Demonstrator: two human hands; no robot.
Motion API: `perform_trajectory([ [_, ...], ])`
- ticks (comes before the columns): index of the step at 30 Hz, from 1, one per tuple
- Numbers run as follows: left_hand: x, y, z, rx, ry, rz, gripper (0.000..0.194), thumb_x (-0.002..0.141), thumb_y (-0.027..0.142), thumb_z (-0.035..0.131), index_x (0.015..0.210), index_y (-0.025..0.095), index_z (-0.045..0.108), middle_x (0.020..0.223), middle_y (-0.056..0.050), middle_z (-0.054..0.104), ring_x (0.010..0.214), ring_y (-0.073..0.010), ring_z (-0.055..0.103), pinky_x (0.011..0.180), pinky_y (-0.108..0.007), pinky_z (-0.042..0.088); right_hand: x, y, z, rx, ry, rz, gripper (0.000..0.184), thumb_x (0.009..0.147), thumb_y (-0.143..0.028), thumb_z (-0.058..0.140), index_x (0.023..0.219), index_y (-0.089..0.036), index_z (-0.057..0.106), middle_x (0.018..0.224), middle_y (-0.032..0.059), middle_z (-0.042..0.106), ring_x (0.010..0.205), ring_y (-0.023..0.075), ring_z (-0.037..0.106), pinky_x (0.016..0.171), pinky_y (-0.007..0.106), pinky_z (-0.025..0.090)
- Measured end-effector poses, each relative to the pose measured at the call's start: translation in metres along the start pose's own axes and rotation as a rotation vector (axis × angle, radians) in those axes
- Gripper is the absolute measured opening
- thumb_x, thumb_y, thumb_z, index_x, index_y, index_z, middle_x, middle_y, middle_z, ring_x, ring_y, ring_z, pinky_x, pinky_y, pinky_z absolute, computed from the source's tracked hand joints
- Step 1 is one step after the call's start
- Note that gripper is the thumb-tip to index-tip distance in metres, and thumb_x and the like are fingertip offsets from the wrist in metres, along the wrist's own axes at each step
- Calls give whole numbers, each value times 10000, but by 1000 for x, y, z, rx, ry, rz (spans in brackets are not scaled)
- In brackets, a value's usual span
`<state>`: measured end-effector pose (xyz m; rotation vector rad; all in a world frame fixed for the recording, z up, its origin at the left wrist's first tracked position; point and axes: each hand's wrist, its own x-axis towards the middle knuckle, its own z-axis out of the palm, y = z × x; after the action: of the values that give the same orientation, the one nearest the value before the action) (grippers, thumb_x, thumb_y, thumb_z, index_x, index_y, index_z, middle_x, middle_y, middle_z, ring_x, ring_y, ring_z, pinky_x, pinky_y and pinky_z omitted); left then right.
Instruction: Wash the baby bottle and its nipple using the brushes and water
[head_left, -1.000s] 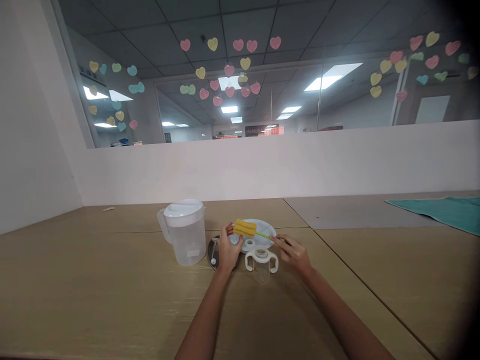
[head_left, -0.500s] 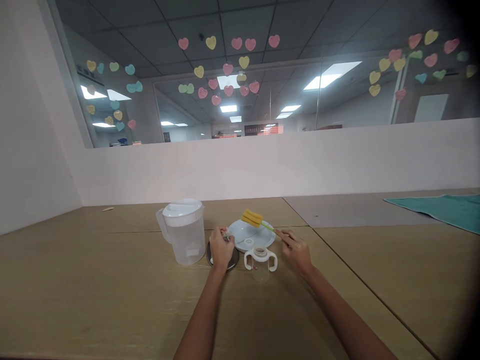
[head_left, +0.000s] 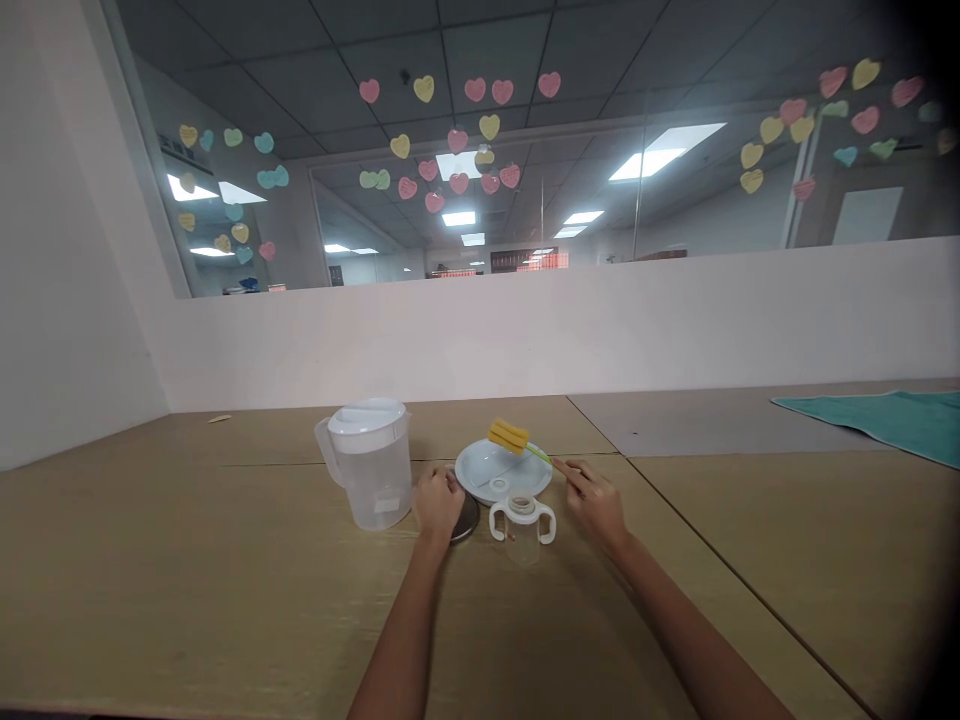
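My right hand (head_left: 596, 503) grips the green handle of a bottle brush with a yellow sponge head (head_left: 508, 436), which is over the white plate (head_left: 468, 462). My left hand (head_left: 437, 503) is closed above a dark round dish (head_left: 469, 518) and covers much of it; whatever its fingers hold is hidden. Between my hands stands a clear baby bottle (head_left: 523, 530) with a white collar and two white handles, its top uncovered. A small white ring-shaped part (head_left: 499, 486) lies at the near side of the plate.
A translucent pitcher (head_left: 371, 470) with a white lid stands just left of my left hand. A teal cloth (head_left: 892, 420) lies at the far right of the table. Behind the table is a white wall (head_left: 525, 330) with a window above.
My left hand has moved from beside the sponge head left and down over the dark dish, and its fingers have closed. My right hand has shifted the brush slightly right and up.
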<state>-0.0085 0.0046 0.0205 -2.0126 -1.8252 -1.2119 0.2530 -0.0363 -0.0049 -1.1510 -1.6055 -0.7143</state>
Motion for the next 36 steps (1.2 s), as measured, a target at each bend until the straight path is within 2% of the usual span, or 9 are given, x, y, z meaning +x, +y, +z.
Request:
perform_trajectory([
  [4, 2, 11, -8, -129, 187, 100, 200, 844, 269, 455, 873, 191, 637, 863, -70, 620, 801, -199, 578, 737, -308, 408, 2, -1, -1, -6, 6, 13, 428, 778, -50, 395, 1064, -229, 658, 895, 36, 667, 731, 113, 611, 662, 189, 476],
  [6, 1, 17, -7, -215, 206, 194, 214, 864, 309, 460, 877, 211, 650, 847, -46, 636, 787, -182, 577, 750, -303, 398, 3, -2, -2, -1, -2, 11, 429, 775, -47, 394, 1062, -224, 659, 895, 37, 668, 736, 112, 612, 669, 186, 479],
  [8, -2, 24, -3, -253, 126, 272, 245, 884, 335, 439, 895, 226, 658, 875, -35, 654, 832, -178, 577, 778, -308, 387, 3, -3, -3, -3, -7, 12, 430, 771, -45, 395, 1062, -220, 659, 900, 38, 668, 736, 110, 612, 666, 185, 480],
  [13, -7, 35, 4, -232, -172, 378, 420, 942, 369, 264, 943, 224, 658, 937, -29, 671, 935, -178, 554, 853, -329, 375, 4, -3, -2, -22, -18, -1, 416, 779, -44, 396, 1056, -206, 660, 897, 37, 668, 727, 109, 614, 641, 181, 470],
  [16, -7, 33, 11, -181, -267, 413, 413, 946, 364, 239, 1093, 247, 607, 1075, -23, 651, 1060, -186, 517, 926, -354, 349, 3, -1, 0, -32, -28, -14, 417, 780, -41, 395, 1061, -209, 655, 889, 34, 670, 725, 115, 615, 640, 187, 468],
  [20, -3, 26, 19, -95, -365, 516, 408, 945, 325, 240, 1058, 264, 628, 1051, -15, 668, 1159, -198, 464, 987, -390, 302, 2, 0, 2, -29, -40, -19, 419, 780, -40, 398, 1069, -213, 647, 909, 35, 668, 756, 121, 618, 659, 192, 473],
  [23, 0, 24, 21, -59, -382, 579, 399, 943, 302, 251, 1033, 254, 636, 1013, -26, 676, 1125, -197, 489, 989, -399, 289, 1, 1, 3, -29, -45, -18, 423, 777, -37, 398, 1072, -215, 643, 910, 33, 667, 746, 117, 618, 651, 190, 472],
  [27, 1, 26, 18, -37, -341, 605, 387, 941, 305, 260, 1036, 235, 629, 947, -40, 670, 984, -193, 533, 951, -391, 304, 0, 2, 3, -32, -47, -26, 424, 774, -35, 396, 1067, -211, 646, 889, 33, 666, 724, 115, 615, 644, 191, 470],
  [36, -3, 29, 10, -102, -290, 538, 347, 918, 381, 330, 1052, 239, 617, 893, -47, 656, 900, -208, 525, 854, -362, 338, 1, 1, 3, -21, -52, -20, 417, 771, -35, 395, 1060, -198, 648, 901, 36, 666, 756, 126, 619, 672, 203, 478],
])
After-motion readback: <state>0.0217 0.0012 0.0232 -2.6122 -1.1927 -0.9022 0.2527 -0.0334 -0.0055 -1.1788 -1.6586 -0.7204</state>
